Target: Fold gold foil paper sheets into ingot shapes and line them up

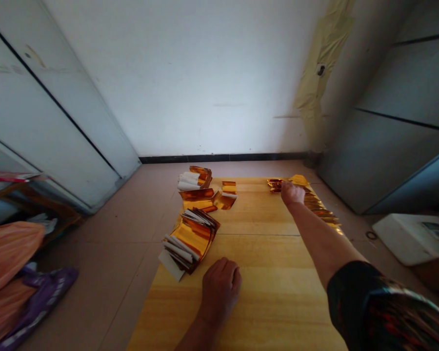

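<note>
My right hand [292, 193] reaches to the far right of the wooden table [263, 273], its fingers closed on a shiny folded piece of gold foil paper [274, 185]. Just right of it, a row of folded gold foil papers [320, 208] runs along the table's right edge, partly hidden by my forearm. My left hand [221, 282] rests on the tabletop with its fingers curled in, and nothing shows in it. Close by lies a stack of curled gold foil sheets [193, 236] with pale backs.
More gold foil sheets [199, 199] and a curled bundle [194, 178] lie at the table's far left. Beyond stands a white wall [205, 87]. Grey cabinets [398, 126] are on the right, with a white box [406, 236] on the floor. Orange and purple bags [18, 273] sit at left.
</note>
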Demonstrator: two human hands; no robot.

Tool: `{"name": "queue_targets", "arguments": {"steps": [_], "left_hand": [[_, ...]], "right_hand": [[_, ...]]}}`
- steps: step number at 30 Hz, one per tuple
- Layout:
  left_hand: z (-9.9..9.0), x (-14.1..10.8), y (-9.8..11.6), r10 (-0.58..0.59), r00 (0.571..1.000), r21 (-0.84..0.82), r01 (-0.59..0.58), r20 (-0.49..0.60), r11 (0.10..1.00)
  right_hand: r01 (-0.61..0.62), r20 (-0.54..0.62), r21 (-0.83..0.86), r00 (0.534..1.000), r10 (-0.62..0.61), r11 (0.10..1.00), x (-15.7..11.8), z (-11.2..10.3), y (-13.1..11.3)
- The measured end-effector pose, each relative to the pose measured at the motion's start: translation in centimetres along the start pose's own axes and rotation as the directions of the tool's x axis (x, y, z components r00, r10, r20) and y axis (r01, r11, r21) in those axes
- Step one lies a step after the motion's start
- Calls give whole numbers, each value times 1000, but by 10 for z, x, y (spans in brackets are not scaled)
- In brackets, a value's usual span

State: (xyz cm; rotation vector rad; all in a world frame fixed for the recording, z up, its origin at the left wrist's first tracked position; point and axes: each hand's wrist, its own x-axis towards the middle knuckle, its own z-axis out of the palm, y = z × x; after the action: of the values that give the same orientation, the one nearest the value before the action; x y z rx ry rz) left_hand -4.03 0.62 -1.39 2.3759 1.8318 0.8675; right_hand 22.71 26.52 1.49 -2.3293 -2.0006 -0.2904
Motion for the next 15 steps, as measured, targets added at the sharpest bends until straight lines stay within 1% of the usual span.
{"name": "queue_targets", "arguments": {"steps": [6, 15], "left_hand": [[1, 0, 0, -8, 1000, -2, 8, 24, 1000], [-2, 1, 1, -19, 1000, -13, 19, 13, 1000]], "right_hand": [[-1, 36, -30, 999, 2, 1000, -5, -3, -1], [32, 62, -35, 998, -30, 999, -11, -12, -1]]}}
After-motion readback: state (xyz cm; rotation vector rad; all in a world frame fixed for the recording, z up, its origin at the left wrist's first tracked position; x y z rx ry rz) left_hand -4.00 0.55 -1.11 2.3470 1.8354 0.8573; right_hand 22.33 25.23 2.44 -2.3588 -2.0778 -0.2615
